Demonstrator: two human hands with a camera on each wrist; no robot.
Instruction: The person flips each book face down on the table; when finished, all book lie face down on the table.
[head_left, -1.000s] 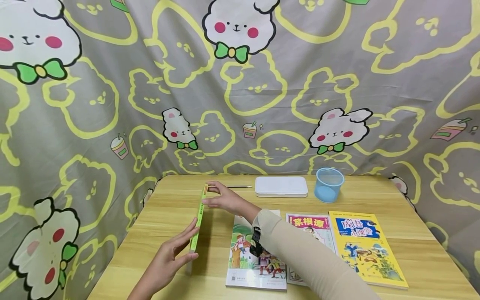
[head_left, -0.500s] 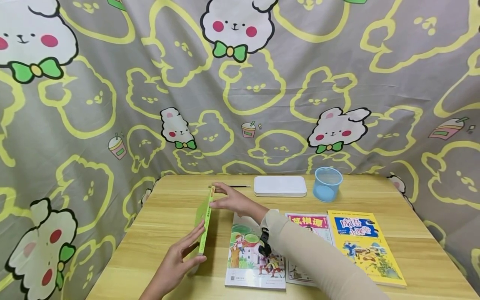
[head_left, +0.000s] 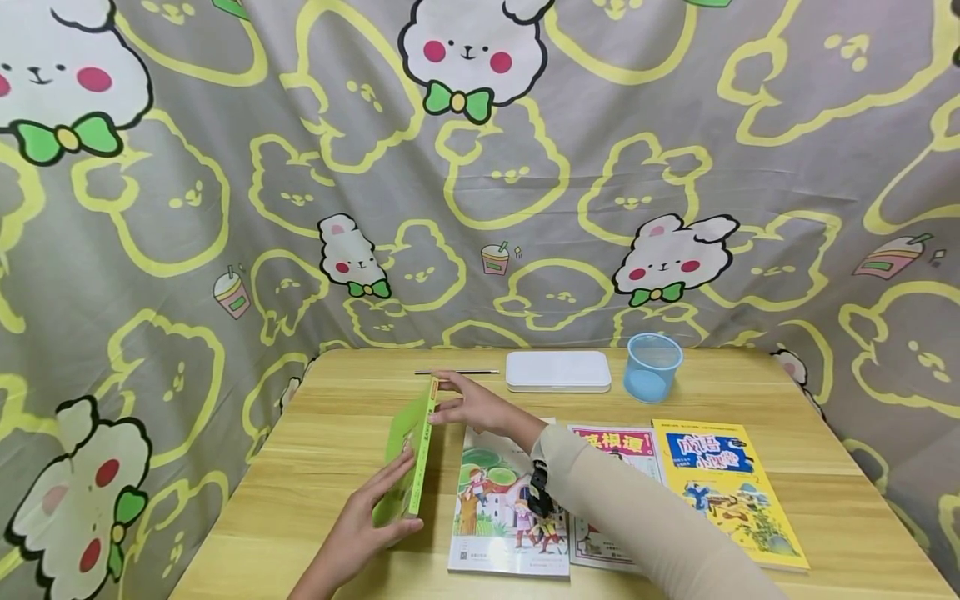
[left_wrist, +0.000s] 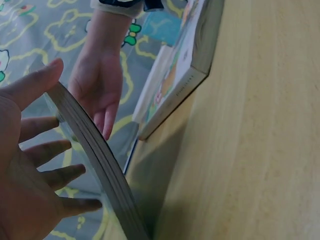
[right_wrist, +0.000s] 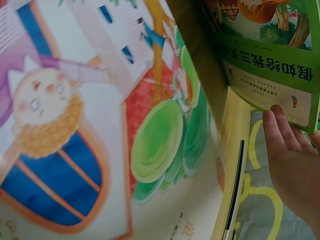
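A thin green book (head_left: 423,454) stands on edge over the left part of the table, tilted, its spine toward the right. My left hand (head_left: 363,517) grips its near end, thumb on one side and fingers spread along the cover. At the far top corner my right hand (head_left: 483,408) pinches the same book. The left wrist view shows the page edges (left_wrist: 100,145) between my thumb and fingers. In the right wrist view the illustrated front cover (right_wrist: 270,62) faces the camera, with the right fingers (right_wrist: 282,130) at its lower edge.
Right of the green book lie an illustrated book (head_left: 487,533), a pink-titled book (head_left: 622,440) partly under my right sleeve, and a yellow book (head_left: 738,492). Farther back are a thin black stick (head_left: 465,372), a white case (head_left: 558,371) and a blue cup (head_left: 652,367).
Both hands have shifted the green book to the right, toward the illustrated book. It has turned and leaned, so more of its green left cover shows.
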